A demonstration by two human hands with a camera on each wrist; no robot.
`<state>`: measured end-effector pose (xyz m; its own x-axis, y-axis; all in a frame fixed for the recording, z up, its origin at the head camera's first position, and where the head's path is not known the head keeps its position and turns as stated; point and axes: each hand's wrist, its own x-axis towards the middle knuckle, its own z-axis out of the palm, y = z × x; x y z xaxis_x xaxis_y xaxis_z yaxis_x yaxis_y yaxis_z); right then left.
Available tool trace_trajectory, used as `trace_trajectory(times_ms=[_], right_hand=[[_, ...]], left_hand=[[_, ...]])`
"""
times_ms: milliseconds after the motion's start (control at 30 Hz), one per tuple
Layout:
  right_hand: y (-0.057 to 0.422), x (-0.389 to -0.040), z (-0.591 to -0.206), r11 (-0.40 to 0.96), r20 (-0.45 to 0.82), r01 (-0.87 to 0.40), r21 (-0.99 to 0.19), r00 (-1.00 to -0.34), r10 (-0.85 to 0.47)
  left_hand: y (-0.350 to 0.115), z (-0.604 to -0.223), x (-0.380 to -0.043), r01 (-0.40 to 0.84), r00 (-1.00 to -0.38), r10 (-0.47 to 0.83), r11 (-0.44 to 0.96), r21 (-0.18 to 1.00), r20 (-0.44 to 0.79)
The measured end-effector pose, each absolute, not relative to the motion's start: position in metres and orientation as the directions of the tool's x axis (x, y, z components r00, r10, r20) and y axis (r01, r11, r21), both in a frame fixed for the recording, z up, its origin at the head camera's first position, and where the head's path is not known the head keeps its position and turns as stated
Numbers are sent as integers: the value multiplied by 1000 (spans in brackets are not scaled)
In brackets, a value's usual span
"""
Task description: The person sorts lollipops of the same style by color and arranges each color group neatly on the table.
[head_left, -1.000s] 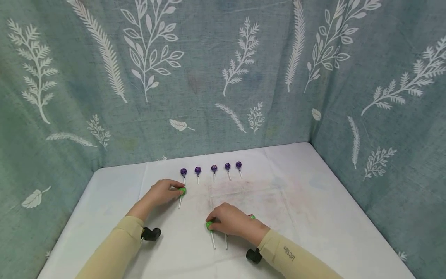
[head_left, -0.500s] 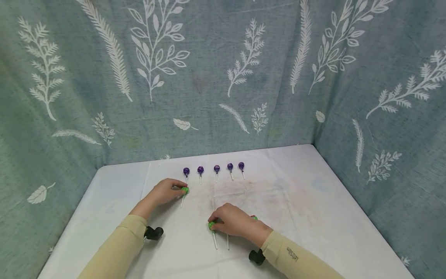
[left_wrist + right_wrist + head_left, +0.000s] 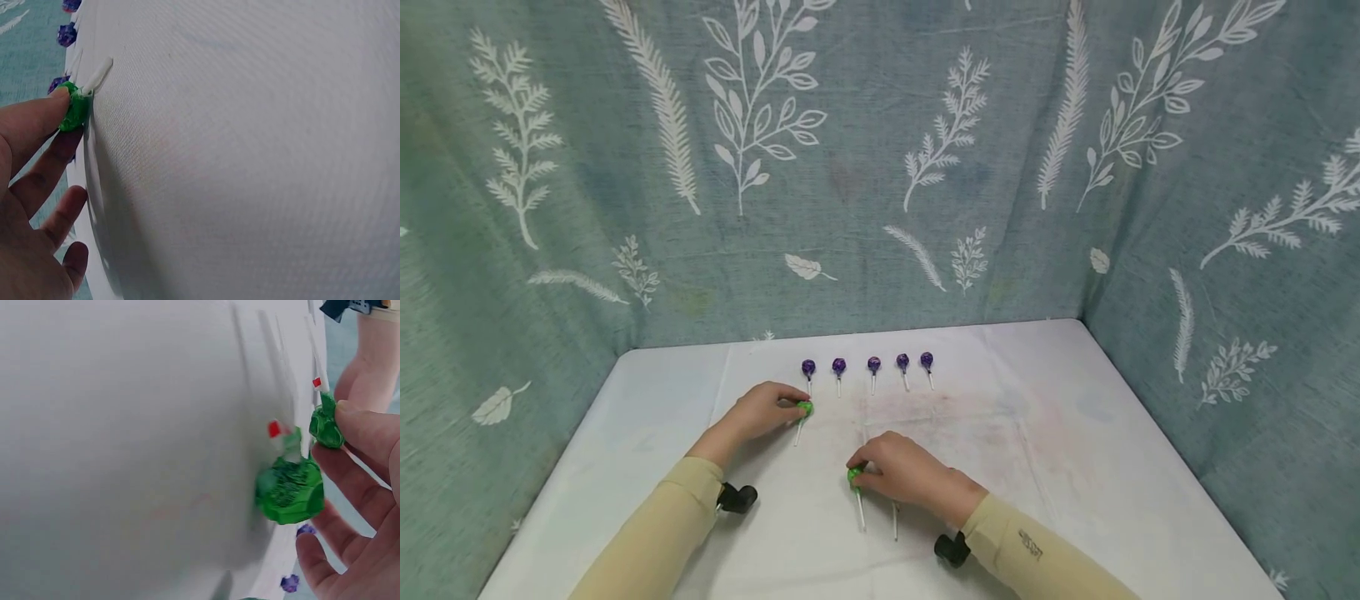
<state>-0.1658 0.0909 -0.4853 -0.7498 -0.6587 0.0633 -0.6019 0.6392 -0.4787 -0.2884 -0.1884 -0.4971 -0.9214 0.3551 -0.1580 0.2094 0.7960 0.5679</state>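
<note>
Lollipops (image 3: 806, 408): five purple (image 3: 874, 364), at least three green (image 3: 290, 495); each grip (image 3: 764, 408) (image 3: 902, 472) pinches one green.

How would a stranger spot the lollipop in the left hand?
On the white table, find the row of five purple lollipops at the far side. Just nearer than the row's left end, the left hand pinches the green lollipop. It is green, not purple, and sits closer to that row than the green ones at the right hand.

Five purple lollipops (image 3: 874, 364) lie near the far edge of the worktop (image 3: 1037, 450). The left hand (image 3: 763, 410) grips one green lollipop (image 3: 806, 408), the right hand (image 3: 898, 471) a second green lollipop (image 3: 853, 475).
</note>
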Motion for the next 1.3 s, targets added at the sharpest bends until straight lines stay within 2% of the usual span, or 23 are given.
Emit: trace_trajectory(times_ms=[367, 700, 1300], right_hand=[[83, -183, -472, 665, 58, -571, -481, -777, -626], [77, -204, -470, 676, 127, -599, -429, -781, -611], [65, -234, -464, 734, 51, -478, -483, -852, -521]], left_hand=[[-188, -496, -286, 200, -928, 338, 807, 556, -158], [-190, -494, -285, 206, -927, 343, 805, 557, -153], [-193, -495, -283, 192, -934, 325, 807, 558, -148]])
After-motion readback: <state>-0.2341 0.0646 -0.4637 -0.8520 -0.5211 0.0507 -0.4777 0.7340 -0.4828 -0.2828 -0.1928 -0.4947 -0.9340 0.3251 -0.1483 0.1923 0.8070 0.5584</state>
